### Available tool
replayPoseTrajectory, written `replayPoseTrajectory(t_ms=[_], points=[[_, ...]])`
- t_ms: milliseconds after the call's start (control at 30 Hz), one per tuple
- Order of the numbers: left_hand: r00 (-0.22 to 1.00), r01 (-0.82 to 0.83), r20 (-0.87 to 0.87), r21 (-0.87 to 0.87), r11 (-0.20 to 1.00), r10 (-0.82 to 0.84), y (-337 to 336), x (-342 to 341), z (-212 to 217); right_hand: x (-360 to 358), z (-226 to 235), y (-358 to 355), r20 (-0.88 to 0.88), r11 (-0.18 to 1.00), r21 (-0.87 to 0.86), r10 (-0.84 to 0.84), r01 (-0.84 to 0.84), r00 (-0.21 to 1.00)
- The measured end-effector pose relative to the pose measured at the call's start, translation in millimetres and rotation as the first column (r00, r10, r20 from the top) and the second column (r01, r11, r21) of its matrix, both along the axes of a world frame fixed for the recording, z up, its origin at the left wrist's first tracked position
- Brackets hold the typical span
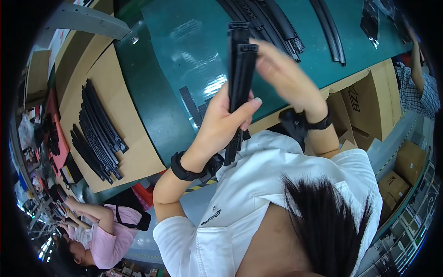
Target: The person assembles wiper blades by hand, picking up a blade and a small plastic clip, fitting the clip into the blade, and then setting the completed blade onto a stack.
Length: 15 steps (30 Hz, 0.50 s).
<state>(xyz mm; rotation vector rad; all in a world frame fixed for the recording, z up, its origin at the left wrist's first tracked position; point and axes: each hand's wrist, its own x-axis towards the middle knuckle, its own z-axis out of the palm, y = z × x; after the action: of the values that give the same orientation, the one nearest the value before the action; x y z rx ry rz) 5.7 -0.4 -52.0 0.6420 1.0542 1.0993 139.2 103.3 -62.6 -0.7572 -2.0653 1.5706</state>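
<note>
My left hand (pixel 225 115) is closed around two long black plastic strips (pixel 240 76), thumb across the front, and holds them nearly upright before my chest. Their squared ends point away from me, one a little farther out than the other. The lower end reaches down past my wrist. My right hand (pixel 281 69) is close beside the upper part of the strips, smeared by motion. Its fingertips are partly lost beside the strips, so I cannot make out whether they grip them.
Several black strips (pixel 97 131) lie on cardboard (pixel 131 150) at the left. More strips (pixel 265 25) rest on the green table (pixel 152 92), with another pair (pixel 330 32) farther right. An open cardboard box (pixel 378 104) stands by the table's right edge. A co-worker in pink (pixel 108 237) is at lower left; another person's checked sleeve (pixel 417 90) shows at right.
</note>
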Motion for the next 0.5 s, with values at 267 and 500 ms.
replayPoseTrajectory(t_ms=[267, 500], points=[[0.947, -0.315, -0.032, 0.112, 0.942, 0.32, -16, -9, -4, 52, -40, 95, 0.455, 0.73, 0.68, -0.485, 0.06, 0.747], [0.867, -0.425, -0.187, 0.206, 0.882, 0.462, -14, -11, 7, 65, -36, 123, 0.552, 0.814, 0.581, -0.398, 0.005, 0.732]])
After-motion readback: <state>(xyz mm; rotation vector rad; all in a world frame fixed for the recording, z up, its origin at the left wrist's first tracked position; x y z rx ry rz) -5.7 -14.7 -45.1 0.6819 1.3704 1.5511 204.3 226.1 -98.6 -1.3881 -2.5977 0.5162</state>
